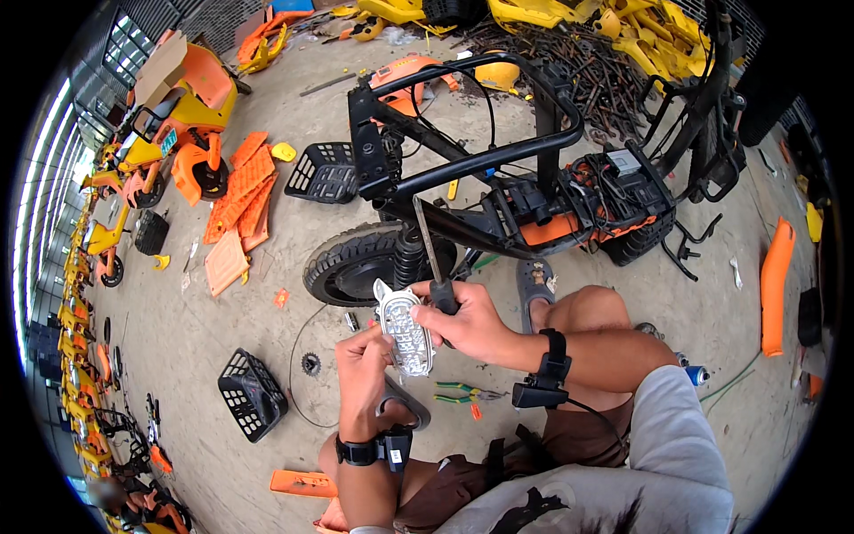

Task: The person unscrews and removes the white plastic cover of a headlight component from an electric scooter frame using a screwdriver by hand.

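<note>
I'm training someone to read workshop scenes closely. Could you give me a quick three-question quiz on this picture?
1. Which hand grips the screwdriver?
2. True or false: the pliers lie on the floor.
3. What does the left hand hold? A) a black basket; B) a silver oval part; C) an orange panel.

Key: 1. the right hand; 2. true; 3. B.
</note>
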`<action>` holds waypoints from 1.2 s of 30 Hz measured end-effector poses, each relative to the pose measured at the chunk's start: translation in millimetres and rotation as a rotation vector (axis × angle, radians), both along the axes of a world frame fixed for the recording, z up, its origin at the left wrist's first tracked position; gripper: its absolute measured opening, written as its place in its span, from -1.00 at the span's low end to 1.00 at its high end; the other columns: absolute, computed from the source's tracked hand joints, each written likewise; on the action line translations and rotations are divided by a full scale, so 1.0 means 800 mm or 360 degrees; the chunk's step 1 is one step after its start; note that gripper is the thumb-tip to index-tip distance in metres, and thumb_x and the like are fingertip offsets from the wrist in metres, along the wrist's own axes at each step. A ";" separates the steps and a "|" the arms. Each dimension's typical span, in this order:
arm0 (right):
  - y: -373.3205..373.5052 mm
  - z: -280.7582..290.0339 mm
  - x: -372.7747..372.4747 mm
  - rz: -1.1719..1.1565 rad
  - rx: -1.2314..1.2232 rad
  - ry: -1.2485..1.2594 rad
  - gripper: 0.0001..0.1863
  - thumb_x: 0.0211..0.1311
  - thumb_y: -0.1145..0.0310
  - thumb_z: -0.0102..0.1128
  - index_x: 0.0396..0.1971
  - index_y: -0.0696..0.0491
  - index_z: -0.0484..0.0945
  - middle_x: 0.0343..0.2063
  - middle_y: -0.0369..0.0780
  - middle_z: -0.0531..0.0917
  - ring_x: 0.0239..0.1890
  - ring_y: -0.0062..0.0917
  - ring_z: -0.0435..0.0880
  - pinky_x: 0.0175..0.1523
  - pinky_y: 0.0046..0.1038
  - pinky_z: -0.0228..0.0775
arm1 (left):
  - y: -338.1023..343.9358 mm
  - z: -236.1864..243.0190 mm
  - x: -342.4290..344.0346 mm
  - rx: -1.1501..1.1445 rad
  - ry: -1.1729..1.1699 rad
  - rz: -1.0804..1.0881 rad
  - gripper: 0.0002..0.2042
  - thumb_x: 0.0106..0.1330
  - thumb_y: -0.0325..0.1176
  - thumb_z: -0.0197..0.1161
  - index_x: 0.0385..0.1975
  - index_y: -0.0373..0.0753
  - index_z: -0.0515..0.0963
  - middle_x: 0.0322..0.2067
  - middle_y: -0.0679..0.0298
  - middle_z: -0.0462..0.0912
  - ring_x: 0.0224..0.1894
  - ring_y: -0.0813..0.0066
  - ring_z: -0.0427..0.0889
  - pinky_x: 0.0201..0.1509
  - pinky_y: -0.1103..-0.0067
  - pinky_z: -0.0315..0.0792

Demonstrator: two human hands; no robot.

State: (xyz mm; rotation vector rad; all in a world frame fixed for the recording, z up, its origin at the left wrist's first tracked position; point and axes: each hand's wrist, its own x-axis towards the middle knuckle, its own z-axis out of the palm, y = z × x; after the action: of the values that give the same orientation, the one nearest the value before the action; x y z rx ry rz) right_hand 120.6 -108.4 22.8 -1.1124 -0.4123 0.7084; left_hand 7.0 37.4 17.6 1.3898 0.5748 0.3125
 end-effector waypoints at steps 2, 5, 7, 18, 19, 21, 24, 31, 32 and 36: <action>-0.001 0.001 0.000 -0.0002 0.0002 0.0005 -0.66 0.22 0.41 0.27 -0.05 0.25 0.56 -0.56 -0.36 0.59 -0.62 -0.82 0.47 -0.55 -0.70 0.28 | 0.001 0.002 -0.001 -0.0014 0.0021 -0.0029 -0.73 0.13 -0.61 0.02 -0.25 -0.55 0.62 -0.56 0.32 0.57 -0.61 0.71 0.34 -0.52 0.73 0.23; -0.001 0.002 0.001 0.0001 -0.0012 -0.0007 -0.66 0.22 0.41 0.28 -0.05 0.25 0.56 -0.56 -0.36 0.59 -0.62 -0.82 0.47 -0.55 -0.70 0.28 | 0.004 -0.005 -0.001 -0.0041 -0.0005 -0.0028 -0.71 0.11 -0.62 0.01 -0.24 -0.55 0.62 -0.52 0.30 0.60 -0.60 0.71 0.36 -0.50 0.73 0.26; -0.001 0.002 0.001 0.0000 -0.0015 -0.0013 -0.67 0.22 0.41 0.28 -0.05 0.25 0.56 -0.55 -0.36 0.59 -0.62 -0.82 0.47 -0.55 -0.69 0.28 | 0.004 -0.003 -0.001 -0.0049 -0.0023 -0.0038 -0.71 0.11 -0.63 0.00 -0.23 -0.54 0.62 -0.50 0.28 0.61 -0.60 0.71 0.37 -0.49 0.73 0.27; 0.000 0.001 0.000 0.0002 -0.0003 -0.0022 -0.67 0.23 0.38 0.27 -0.06 0.23 0.57 -0.54 -0.35 0.60 -0.62 -0.81 0.47 -0.55 -0.69 0.29 | 0.005 -0.009 -0.002 -0.0059 -0.0052 -0.0058 -0.74 0.17 -0.60 0.01 -0.22 -0.54 0.60 -0.47 0.26 0.62 -0.57 0.70 0.41 -0.47 0.72 0.30; 0.000 0.001 0.000 0.0004 -0.0007 -0.0026 -0.68 0.23 0.38 0.27 -0.07 0.23 0.57 -0.54 -0.35 0.61 -0.62 -0.81 0.47 -0.55 -0.69 0.30 | 0.006 -0.008 -0.002 -0.0061 -0.0048 -0.0065 -0.73 0.16 -0.61 0.01 -0.22 -0.54 0.60 -0.47 0.26 0.62 -0.56 0.69 0.43 -0.47 0.71 0.31; -0.001 0.001 0.001 0.0010 -0.0016 -0.0038 -0.68 0.23 0.38 0.28 -0.07 0.22 0.58 -0.53 -0.35 0.61 -0.61 -0.81 0.48 -0.55 -0.69 0.30 | 0.007 -0.007 -0.002 -0.0054 -0.0026 -0.0083 -0.73 0.14 -0.61 0.00 -0.23 -0.55 0.61 -0.46 0.25 0.63 -0.54 0.66 0.46 -0.46 0.70 0.33; 0.001 0.000 0.001 0.0019 -0.0005 0.0017 -0.68 0.23 0.38 0.27 -0.07 0.23 0.57 -0.53 -0.34 0.61 -0.62 -0.81 0.47 -0.55 -0.69 0.29 | 0.007 -0.001 -0.002 -0.0034 0.0007 -0.0107 -0.72 0.11 -0.63 0.00 -0.25 -0.55 0.61 -0.43 0.22 0.64 -0.51 0.62 0.51 -0.44 0.69 0.37; 0.000 -0.001 0.001 0.0027 0.0010 0.0007 -0.67 0.24 0.38 0.27 -0.06 0.23 0.57 -0.54 -0.34 0.61 -0.62 -0.81 0.47 -0.55 -0.69 0.28 | 0.006 -0.003 -0.002 -0.0079 -0.0033 -0.0111 -0.71 0.09 -0.65 0.00 -0.25 -0.55 0.61 -0.42 0.21 0.64 -0.53 0.64 0.49 -0.46 0.71 0.33; 0.000 -0.001 0.001 0.0025 -0.0001 0.0005 -0.67 0.24 0.38 0.27 -0.06 0.23 0.57 -0.54 -0.34 0.61 -0.63 -0.80 0.47 -0.55 -0.69 0.28 | 0.007 -0.004 -0.001 -0.0086 -0.0032 -0.0115 -0.71 0.08 -0.65 0.00 -0.25 -0.55 0.61 -0.42 0.21 0.64 -0.53 0.64 0.48 -0.46 0.71 0.32; -0.001 0.000 0.001 0.0032 -0.0001 0.0000 -0.67 0.24 0.37 0.27 -0.06 0.23 0.57 -0.55 -0.34 0.60 -0.63 -0.80 0.47 -0.56 -0.69 0.27 | 0.005 0.002 -0.002 -0.0086 -0.0017 -0.0122 -0.72 0.09 -0.63 0.02 -0.25 -0.53 0.62 -0.47 0.26 0.61 -0.54 0.67 0.45 -0.46 0.71 0.30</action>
State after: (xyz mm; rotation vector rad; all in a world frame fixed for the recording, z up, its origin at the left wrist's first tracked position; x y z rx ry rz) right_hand 121.4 -109.1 22.6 -1.1101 -0.4237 0.7262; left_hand 5.4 41.8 18.9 1.3541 0.5165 0.2410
